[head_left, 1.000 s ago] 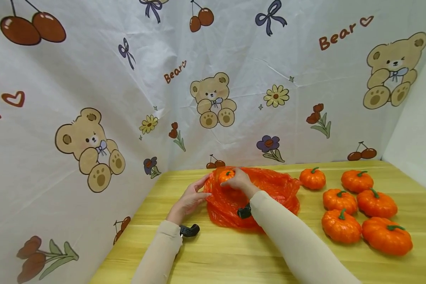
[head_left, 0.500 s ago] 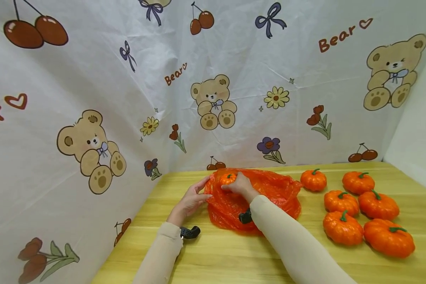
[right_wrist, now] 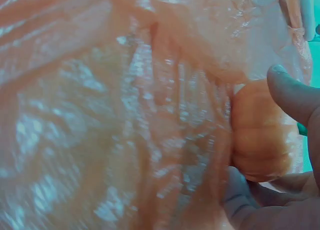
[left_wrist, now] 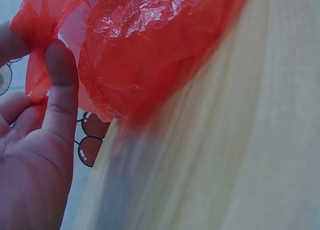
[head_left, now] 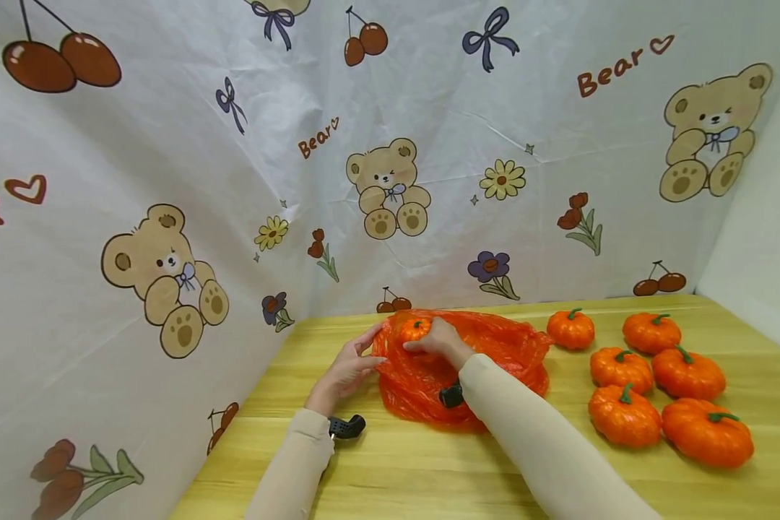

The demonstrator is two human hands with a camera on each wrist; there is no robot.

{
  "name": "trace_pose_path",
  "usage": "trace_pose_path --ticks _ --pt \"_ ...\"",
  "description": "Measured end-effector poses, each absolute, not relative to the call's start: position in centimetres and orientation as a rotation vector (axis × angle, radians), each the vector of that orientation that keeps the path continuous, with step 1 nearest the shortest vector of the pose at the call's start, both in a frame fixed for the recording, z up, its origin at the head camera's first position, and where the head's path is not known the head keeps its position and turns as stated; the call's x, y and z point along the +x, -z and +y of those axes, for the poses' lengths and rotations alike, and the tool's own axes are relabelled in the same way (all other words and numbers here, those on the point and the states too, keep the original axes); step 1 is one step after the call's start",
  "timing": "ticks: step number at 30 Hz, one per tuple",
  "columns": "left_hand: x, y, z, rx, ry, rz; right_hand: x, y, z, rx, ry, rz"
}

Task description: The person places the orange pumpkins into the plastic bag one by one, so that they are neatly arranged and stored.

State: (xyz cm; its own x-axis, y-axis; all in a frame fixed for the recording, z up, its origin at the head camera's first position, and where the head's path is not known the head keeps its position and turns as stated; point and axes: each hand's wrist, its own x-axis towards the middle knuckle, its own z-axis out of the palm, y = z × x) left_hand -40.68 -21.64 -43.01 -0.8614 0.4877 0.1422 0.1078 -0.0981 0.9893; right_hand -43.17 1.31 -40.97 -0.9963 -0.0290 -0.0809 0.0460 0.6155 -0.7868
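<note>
A thin red plastic bag (head_left: 494, 339) lies spread with its mouth facing up on the wooden table. My left hand (head_left: 349, 370) pinches the bag's left edge; in the left wrist view the thumb (left_wrist: 61, 64) presses the gathered film against the fingers. Inside the mouth, at the left side, my right hand (head_left: 438, 339) grips a small orange pumpkin (head_left: 416, 329) with a green stem. The right wrist view shows that pumpkin (right_wrist: 260, 132) between thumb and fingers, with the bag's film close around it. The bag's bottom is hidden under its folds and the right forearm.
Several more orange pumpkins (head_left: 624, 415) stand on the right of the table (head_left: 416, 469), one of them (head_left: 570, 329) close beside the bag's right edge. A curtain (head_left: 455, 115) printed with bears hangs behind and along the left. A white wall (head_left: 760, 274) bounds the right.
Almost nothing moves: the right hand with the pumpkin sits slightly lower in the bag than a second ago. The left hand keeps its hold on the bag's edge.
</note>
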Motion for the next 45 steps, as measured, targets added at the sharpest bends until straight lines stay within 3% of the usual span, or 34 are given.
trace_pose_path --ticks 29,45 --pt "-40.6 43.0 -21.7 0.658 -2.052 1.896 -40.5 36.1 5.5 -0.262 1.23 2.916" --pt "-40.5 42.8 -21.8 0.629 -2.066 1.876 -36.8 34.2 7.4 -0.392 1.23 2.937"
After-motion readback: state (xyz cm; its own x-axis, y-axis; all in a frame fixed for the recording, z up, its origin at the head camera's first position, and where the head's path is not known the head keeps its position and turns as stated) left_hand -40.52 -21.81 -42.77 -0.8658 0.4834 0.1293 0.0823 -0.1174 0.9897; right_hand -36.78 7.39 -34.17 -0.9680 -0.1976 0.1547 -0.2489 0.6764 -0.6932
